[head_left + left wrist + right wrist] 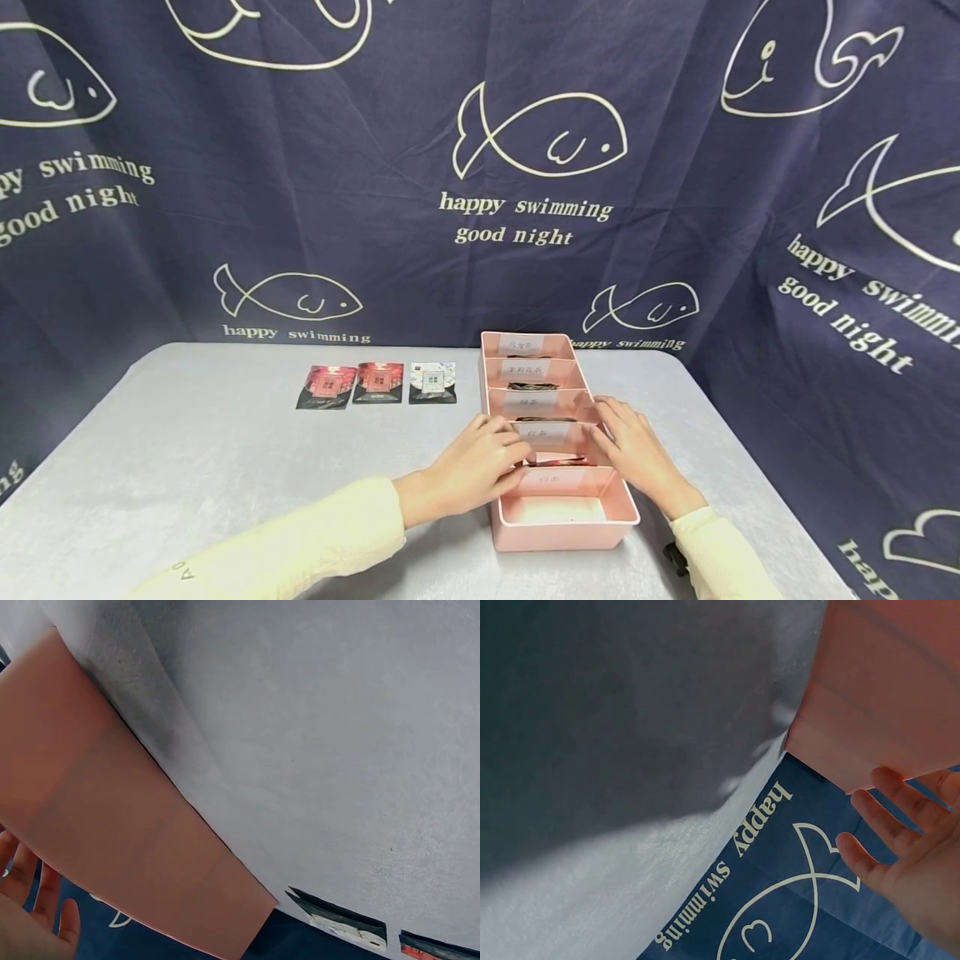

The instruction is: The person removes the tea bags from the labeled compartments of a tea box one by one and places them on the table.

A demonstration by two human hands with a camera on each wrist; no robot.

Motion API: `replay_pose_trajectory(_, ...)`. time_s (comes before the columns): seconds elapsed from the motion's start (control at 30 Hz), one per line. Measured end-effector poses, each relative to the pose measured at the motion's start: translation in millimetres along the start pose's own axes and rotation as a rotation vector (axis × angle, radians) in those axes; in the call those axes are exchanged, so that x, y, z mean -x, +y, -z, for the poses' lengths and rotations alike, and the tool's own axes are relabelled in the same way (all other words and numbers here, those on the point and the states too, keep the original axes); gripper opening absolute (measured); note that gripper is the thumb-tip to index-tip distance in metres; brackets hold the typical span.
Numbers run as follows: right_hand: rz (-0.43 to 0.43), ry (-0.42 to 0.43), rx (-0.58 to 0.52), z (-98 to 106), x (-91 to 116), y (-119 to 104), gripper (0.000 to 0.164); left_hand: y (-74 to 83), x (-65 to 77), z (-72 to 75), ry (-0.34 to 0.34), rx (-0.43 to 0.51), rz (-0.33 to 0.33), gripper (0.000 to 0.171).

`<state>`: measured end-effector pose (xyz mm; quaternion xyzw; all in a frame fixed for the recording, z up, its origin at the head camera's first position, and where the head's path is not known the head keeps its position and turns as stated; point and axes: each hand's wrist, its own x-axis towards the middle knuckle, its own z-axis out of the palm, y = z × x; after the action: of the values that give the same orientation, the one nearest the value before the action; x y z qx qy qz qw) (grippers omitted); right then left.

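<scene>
Found left grip (483, 458) bent over left rim of pink box (558, 536), w/ fingertips partly hidden at left end of red-edged packet (570, 461); could not tell how far closed, nor if pinching. Found right grip (637, 446) at opp. rim, w/ fingers loosely extended, nothing seen in hold. Judged set on both sides prob. to brace box. Noted said packet on edge in 4th compt. from back, in front of white label (547, 433); prob. stood thus to fit narrow slot. Logged dark packets (532, 387) likewise edge-up in compts. farther back, under similar labels, presumably to tell contents apart. Saw white-and-black packet (432, 383) on surface (240, 492) left of box, then two red-and-black packets (378, 382), approx. in a row, prob. for easy view. Noted printed cloth (405, 167) behind, prob. as backdrop.
</scene>
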<state>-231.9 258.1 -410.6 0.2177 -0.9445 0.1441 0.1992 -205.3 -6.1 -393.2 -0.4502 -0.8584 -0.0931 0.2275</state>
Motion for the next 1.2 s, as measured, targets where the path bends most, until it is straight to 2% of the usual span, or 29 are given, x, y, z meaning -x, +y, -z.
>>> replay_pose_trajectory(0.13, -0.002, -0.001, -0.003, 1, 0, -1, 0.034, -0.5, 0.4, -0.5, 0.023, 0.005, 0.004, 0.008)
replay_pose_trajectory(0.33, -0.003, 0.000, -0.004, 1, 0, -1, 0.036, -1.9, -0.9, -1.2, 0.098, -0.012, 0.027, 0.005)
replay_pose_trajectory(0.73, 0.000, 0.011, -0.005, -2, 1, 0, 0.033, -4.8, -5.1, 0.4, 0.201, -0.025, 0.132, 0.008)
replay_pose_trajectory(1.0, -0.001, 0.012, -0.005, -1, 1, -1, 0.032, -8.4, -8.8, 8.0, 0.278, -0.026, 0.154, 0.007)
replay_pose_trajectory(1.2, 0.005, 0.021, 0.003, -1, 1, -1, 0.033, -11.8, -13.2, 20.4, 0.334, 0.013, 0.170, 0.006)
